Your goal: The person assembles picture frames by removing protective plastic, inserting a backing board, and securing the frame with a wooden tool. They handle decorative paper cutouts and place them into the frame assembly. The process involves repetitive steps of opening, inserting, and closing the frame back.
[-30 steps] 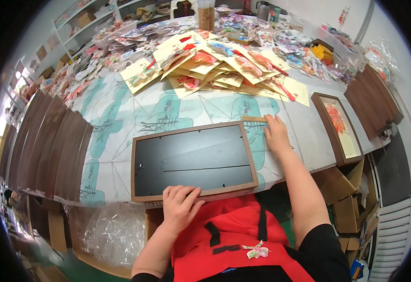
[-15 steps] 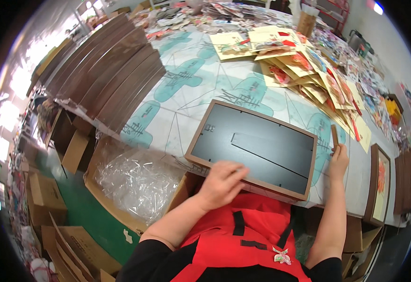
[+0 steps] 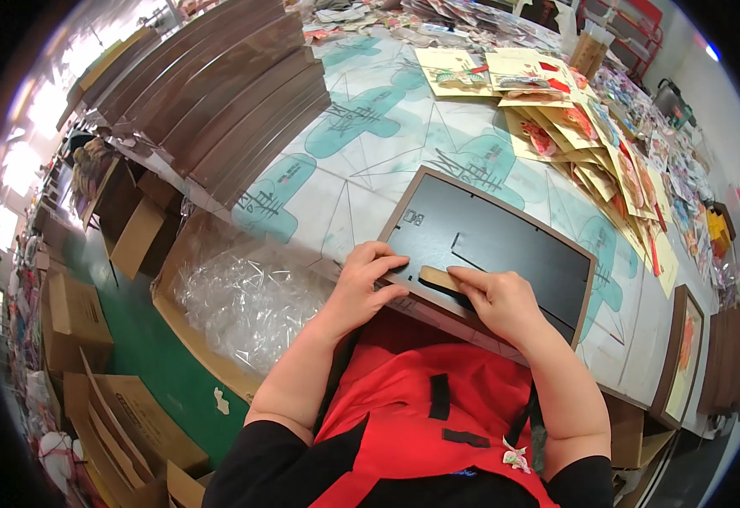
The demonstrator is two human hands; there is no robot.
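Observation:
A picture frame (image 3: 514, 224) lies face down on the table's near edge, its black backing board and brown rim showing. My left hand (image 3: 363, 284) grips its near left corner, fingers bent onto the backing and thumb by the near rim. My right hand (image 3: 505, 305) is closed round a flat wooden stick (image 3: 440, 278), whose tip rests at the backing's near edge, close to my left fingers. Part of the stick is hidden under my right fingers.
Brown frames (image 3: 217, 102) stand stacked at the far left. Cream picture cards (image 3: 590, 144) lie heaped at the far right. Below the table's left edge sits a carton (image 3: 175, 313) of clear plastic wrap. Another frame (image 3: 681, 356) with a picture stands at the right edge.
My right hand has brought the wooden stick from the table's right side onto the frame's near edge. My left hand has shifted left to the frame's corner. The view has also shifted.

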